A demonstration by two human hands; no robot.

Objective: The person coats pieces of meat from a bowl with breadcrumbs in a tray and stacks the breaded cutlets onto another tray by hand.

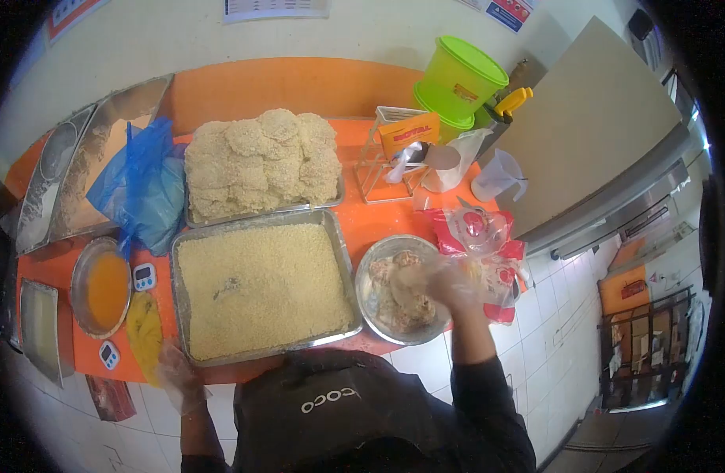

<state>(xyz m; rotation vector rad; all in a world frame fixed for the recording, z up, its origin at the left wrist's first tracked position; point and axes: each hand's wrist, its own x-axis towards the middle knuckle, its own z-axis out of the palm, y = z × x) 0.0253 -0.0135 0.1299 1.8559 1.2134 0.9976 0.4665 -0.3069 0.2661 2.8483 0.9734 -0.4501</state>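
Observation:
My right hand [449, 285], in a clear plastic glove, is over the right side of a round metal bowl [368, 311] with pale coated pieces [410, 307] inside; its fingers are blurred. Left of the bowl, a large metal tray holds yellowish crumbs [260, 284] with a small dent in them. My left hand [177, 370], also gloved, is at the tray's lower left corner, beside a yellow cloth [145, 335]; its finger pose is unclear. Behind the crumbs, another tray bears a high pile of crumb-coated pieces [260, 165].
Left: a bowl of orange liquid [106, 290], two timers [144, 276], a blue bag [153, 197] and metal trays [114, 150]. Right: red-and-white packets [474, 229], a wire rack [372, 169], a clear jug [496, 177] and green tubs [465, 75].

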